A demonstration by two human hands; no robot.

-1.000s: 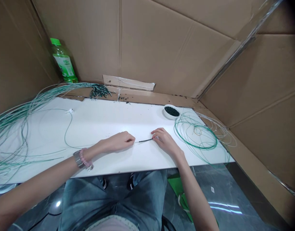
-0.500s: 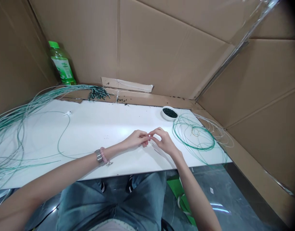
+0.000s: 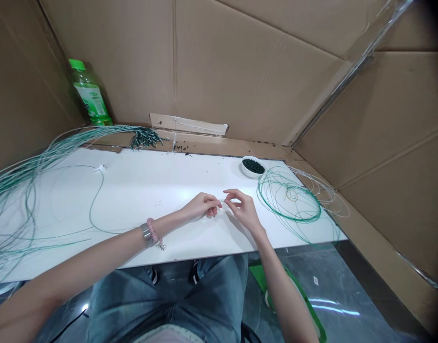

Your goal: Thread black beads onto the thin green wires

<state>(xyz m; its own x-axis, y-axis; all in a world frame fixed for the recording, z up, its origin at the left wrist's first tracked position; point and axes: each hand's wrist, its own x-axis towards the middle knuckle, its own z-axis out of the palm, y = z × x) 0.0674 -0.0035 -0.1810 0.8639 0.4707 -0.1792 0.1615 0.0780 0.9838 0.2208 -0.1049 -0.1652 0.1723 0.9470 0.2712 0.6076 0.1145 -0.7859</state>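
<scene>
Over the front middle of the white table point(image 3: 190, 181), my left hand point(image 3: 203, 205) is closed in a pinch on a thin strand point(image 3: 221, 202). A short bit of that strand shows between my two hands. Thumb and a finger of my right hand point(image 3: 241, 206) pinch its other side, with the index finger stretched out above. Anything small on the strand is too tiny to make out. A thin green line point(image 3: 91, 216) loops over the table and passes behind my left forearm. To the right of my right hand lies a loose coil of green line point(image 3: 304, 220).
A white bowl point(image 3: 248, 175) of small dark green pieces stands at the back right. Many green strands point(image 3: 35, 174) spread over the left side, their dark-tipped ends point(image 3: 145, 138) bunched at the back. A green bottle point(image 3: 93, 102) stands in the corner. Cardboard walls point(image 3: 226, 71) enclose the table.
My hands have drawn slightly apart, and a short length of strand now shows between them. My right index finger has lifted away from the pinch.
</scene>
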